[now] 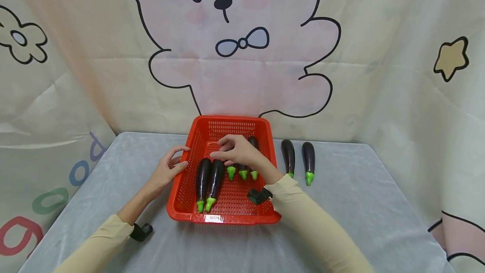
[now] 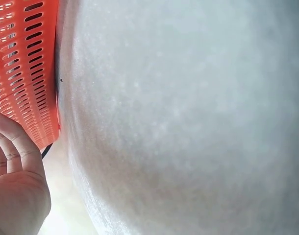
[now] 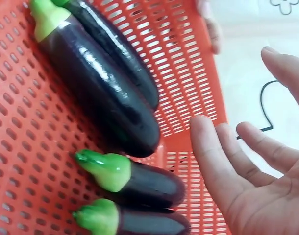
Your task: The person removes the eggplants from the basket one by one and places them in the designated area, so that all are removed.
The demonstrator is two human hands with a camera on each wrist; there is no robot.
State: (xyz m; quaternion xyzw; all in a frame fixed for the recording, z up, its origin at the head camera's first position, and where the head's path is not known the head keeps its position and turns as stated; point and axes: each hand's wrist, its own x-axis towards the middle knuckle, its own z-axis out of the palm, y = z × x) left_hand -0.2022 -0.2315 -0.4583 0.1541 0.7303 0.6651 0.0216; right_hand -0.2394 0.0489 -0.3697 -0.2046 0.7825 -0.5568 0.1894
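Observation:
A red plastic basket holds several eggplants. Two long glossy eggplants lie side by side at its left front, green stems toward the person. More eggplants lie at the right back, partly hidden under the right hand. The left hand touches the basket's left side; in the left wrist view its extended fingers lie along the perforated outer wall. Over the basket hovers the right hand, fingers spread and slightly bent. Nothing is between them in the right wrist view, where large eggplants lie close by.
Two further eggplants lie on the grey cloth-covered table, right of the basket. A printed curtain hangs directly behind the table, with more curtain at both sides. A white label is on the basket's front rim.

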